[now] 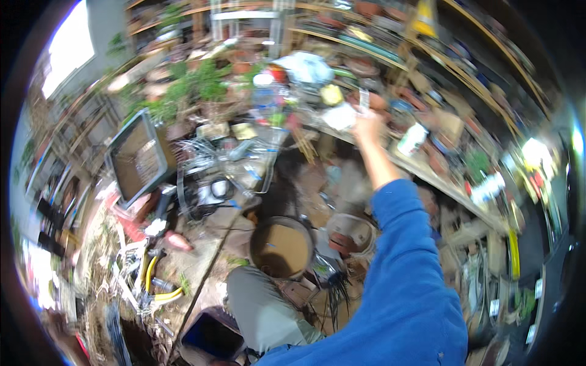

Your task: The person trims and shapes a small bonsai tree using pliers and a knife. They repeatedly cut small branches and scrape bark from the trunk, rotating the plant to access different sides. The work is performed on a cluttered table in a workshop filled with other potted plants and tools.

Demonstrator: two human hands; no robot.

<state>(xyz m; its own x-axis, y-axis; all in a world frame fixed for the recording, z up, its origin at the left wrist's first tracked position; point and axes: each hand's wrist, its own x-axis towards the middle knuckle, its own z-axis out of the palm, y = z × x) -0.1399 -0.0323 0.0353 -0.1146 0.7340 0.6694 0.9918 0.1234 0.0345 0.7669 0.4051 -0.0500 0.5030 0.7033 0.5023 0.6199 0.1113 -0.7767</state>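
Observation:
My right hand (pixel 368 127), at the end of a blue sleeve (pixel 408 256), reaches out over a cluttered ledge at the upper middle. Its blurred fingers are closed around a thin pale upright strip (pixel 364 97), too smeared to identify. Beside it lie a white sheet (pixel 339 116), a yellow item (pixel 331 94) and a terracotta pot (pixel 378 100). A white container (pixel 412 139) stands to its right. My left hand is out of view.
A round tub (pixel 281 245) is on the floor by my leg (pixel 262 308). A black tray (pixel 135 160), tangled clear plastic (pixel 201 165) and plants (pixel 201 82) crowd the left bench. Shelves (pixel 348 43) line the back; a long ledge edge (pixel 452 189) runs down the right.

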